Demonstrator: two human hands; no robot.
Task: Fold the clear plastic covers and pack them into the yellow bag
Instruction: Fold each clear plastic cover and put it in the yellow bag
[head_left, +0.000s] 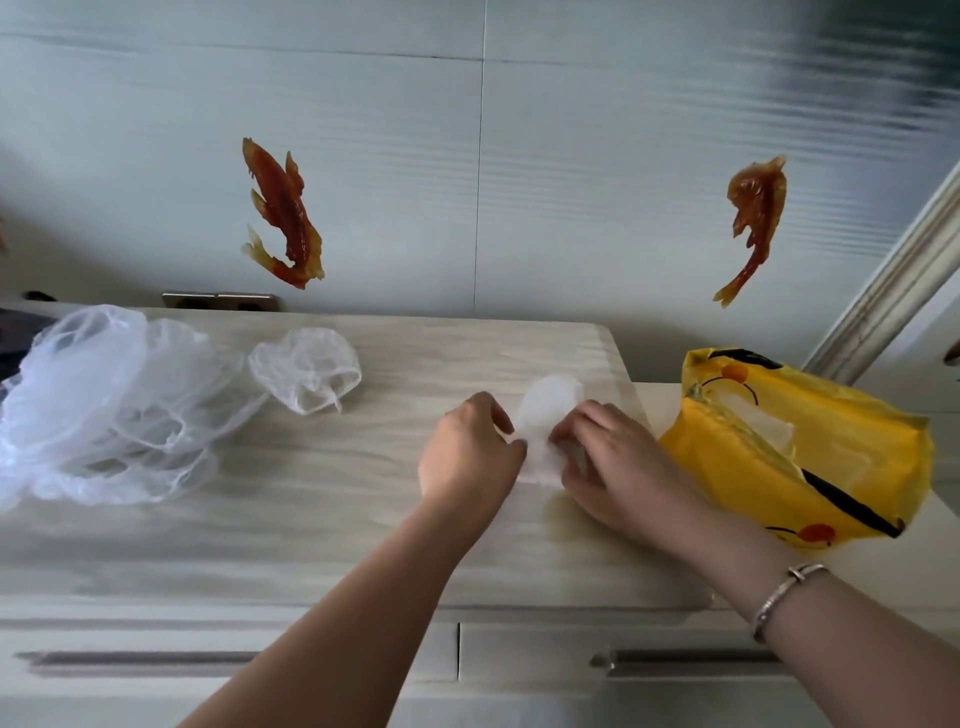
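Note:
A folded clear plastic cover (545, 410) lies on the pale wooden cabinet top (311, 519), right of the middle. My left hand (467, 452) pinches its left edge and my right hand (608, 457) pinches its right edge, both with curled fingers. The yellow bag (831, 467) lies open to the right of my right hand, with clear plastic showing inside its mouth. A heap of several loose clear covers (104, 405) sits at the far left. One single crumpled cover (306, 374) lies apart, just right of the heap.
The cabinet backs onto a pale wall with two orange fish decorations (283, 213). Two drawers with bar handles (691, 662) run along the cabinet front. A white door frame (893, 291) rises at the right. A power socket (218, 300) sits at the wall's base.

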